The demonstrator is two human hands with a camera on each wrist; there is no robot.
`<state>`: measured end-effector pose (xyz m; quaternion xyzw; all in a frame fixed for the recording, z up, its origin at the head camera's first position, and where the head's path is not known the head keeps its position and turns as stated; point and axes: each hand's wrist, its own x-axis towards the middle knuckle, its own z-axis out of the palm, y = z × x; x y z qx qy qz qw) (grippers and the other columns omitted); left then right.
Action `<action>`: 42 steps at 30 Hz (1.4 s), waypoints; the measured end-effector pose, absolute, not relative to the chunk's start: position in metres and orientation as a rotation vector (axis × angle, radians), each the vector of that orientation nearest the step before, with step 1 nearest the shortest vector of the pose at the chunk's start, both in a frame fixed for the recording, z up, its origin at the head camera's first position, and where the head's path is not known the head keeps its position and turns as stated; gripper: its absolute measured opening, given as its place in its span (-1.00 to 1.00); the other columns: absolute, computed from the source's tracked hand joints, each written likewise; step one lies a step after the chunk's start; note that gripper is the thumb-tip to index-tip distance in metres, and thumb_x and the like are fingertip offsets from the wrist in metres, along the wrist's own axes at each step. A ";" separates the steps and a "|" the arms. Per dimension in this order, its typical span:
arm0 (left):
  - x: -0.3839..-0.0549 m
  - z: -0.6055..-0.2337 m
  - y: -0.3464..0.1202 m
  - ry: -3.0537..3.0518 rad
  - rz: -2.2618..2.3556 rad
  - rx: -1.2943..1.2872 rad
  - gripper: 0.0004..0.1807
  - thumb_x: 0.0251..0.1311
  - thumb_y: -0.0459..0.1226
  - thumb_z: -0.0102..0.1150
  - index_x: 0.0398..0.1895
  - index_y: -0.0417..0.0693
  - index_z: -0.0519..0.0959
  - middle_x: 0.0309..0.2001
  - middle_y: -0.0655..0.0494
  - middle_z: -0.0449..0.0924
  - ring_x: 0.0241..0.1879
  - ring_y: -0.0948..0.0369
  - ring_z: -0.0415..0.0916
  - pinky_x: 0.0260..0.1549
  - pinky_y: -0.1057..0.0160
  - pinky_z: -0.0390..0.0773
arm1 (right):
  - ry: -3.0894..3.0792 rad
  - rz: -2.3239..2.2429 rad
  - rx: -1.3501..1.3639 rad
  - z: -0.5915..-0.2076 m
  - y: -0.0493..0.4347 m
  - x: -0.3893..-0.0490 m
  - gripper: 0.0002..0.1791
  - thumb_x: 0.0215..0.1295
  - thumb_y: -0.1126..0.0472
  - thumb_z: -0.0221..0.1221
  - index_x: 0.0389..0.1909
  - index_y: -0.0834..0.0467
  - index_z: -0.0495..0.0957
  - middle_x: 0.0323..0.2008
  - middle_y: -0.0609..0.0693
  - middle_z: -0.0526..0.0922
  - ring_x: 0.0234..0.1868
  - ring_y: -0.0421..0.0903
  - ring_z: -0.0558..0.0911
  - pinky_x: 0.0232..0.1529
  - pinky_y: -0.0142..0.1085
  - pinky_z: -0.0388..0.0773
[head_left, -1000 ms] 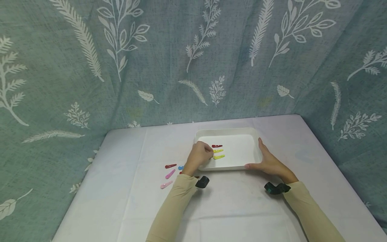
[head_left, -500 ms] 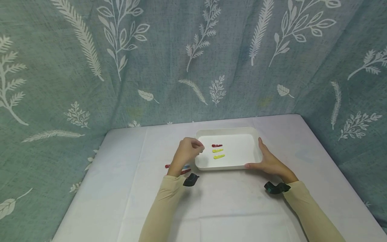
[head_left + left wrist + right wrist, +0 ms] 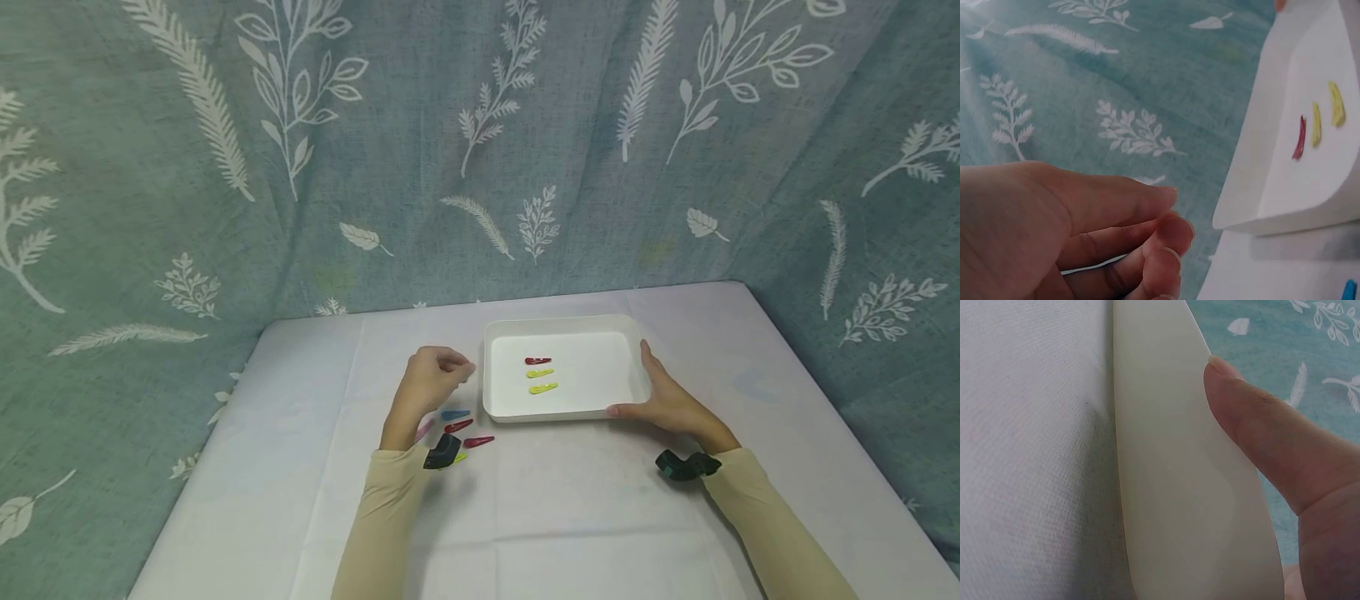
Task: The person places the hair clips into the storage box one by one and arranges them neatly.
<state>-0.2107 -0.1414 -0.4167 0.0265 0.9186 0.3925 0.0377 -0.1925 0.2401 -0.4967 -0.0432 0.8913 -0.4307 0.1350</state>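
Note:
Near the front right corner of the white tray (image 3: 600, 392), my right hand (image 3: 667, 404) holds the tray, thumb (image 3: 1235, 394) on the front wall and fingers along the right side. Inside lie a dark red hair clip (image 3: 537, 361) and two yellow hair clips (image 3: 540, 373), roughly parallel. My left hand (image 3: 431, 379) hovers left of the tray. Its fingers are loosely bent, with the thumb tip close to the index fingertip and nothing seen between them. Beneath and beside that wrist, more hair clips lie on the cloth: a blue clip (image 3: 455, 414), two red clips (image 3: 478, 442) and a pink clip (image 3: 424, 429).
A yellow clip (image 3: 460, 457) is partly hidden behind the black wrist camera (image 3: 442, 452) on the left arm. White cloth (image 3: 585, 517) covers the table. A blue-green leaf-patterned curtain (image 3: 420, 167) stands behind and at both sides.
My left hand has drawn back from over the tray, leftward past its left wall. All three clips in the tray stay put. My right hand stays at the tray's corner.

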 end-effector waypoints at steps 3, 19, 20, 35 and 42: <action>-0.208 -0.419 -0.149 2.822 1.211 0.060 -0.77 0.34 -0.15 0.32 -0.15 -0.14 0.75 -0.27 -0.02 0.79 -0.29 0.14 0.70 -0.25 0.16 0.66 | 2.579 -1.256 -0.135 -0.496 0.240 -0.193 0.61 0.02 -0.22 0.52 0.62 0.14 -0.61 0.65 0.38 -0.42 0.64 0.46 -0.26 0.51 0.42 -0.15; -0.207 -0.428 -0.173 2.811 1.100 -0.055 -0.74 0.30 -0.15 0.36 -0.14 -0.17 0.74 -0.21 -0.08 0.76 -0.28 0.07 0.67 -0.31 0.19 0.68 | 2.584 -1.239 -0.137 -0.495 0.237 -0.194 0.62 0.02 -0.23 0.52 0.62 0.14 -0.62 0.65 0.38 -0.42 0.64 0.46 -0.26 0.52 0.42 -0.15; -0.207 -0.429 -0.175 2.818 1.083 -0.052 -0.74 0.29 -0.15 0.37 -0.15 -0.17 0.74 -0.22 -0.08 0.76 -0.30 0.10 0.65 -0.32 0.20 0.66 | 2.586 -1.235 -0.135 -0.495 0.237 -0.194 0.62 0.02 -0.23 0.52 0.62 0.14 -0.62 0.65 0.38 -0.42 0.64 0.46 -0.26 0.52 0.42 -0.15; -0.212 -0.443 -0.177 2.780 0.928 -0.078 -0.78 0.27 -0.17 0.39 -0.21 -0.16 0.75 -0.31 -0.02 0.74 -0.35 0.14 0.64 -0.35 0.23 0.60 | 2.584 -1.218 -0.102 -0.497 0.240 -0.193 0.62 0.03 -0.25 0.52 0.61 0.10 -0.65 0.64 0.40 -0.44 0.63 0.49 -0.26 0.50 0.44 -0.15; -0.213 -0.447 -0.177 2.774 0.878 -0.084 -0.80 0.26 -0.17 0.40 -0.25 -0.14 0.75 -0.33 0.01 0.72 -0.34 0.14 0.59 -0.32 0.22 0.57 | 2.579 -1.225 -0.096 -0.496 0.240 -0.192 0.62 0.04 -0.24 0.52 0.61 0.11 -0.65 0.64 0.39 -0.44 0.63 0.49 -0.26 0.50 0.45 -0.15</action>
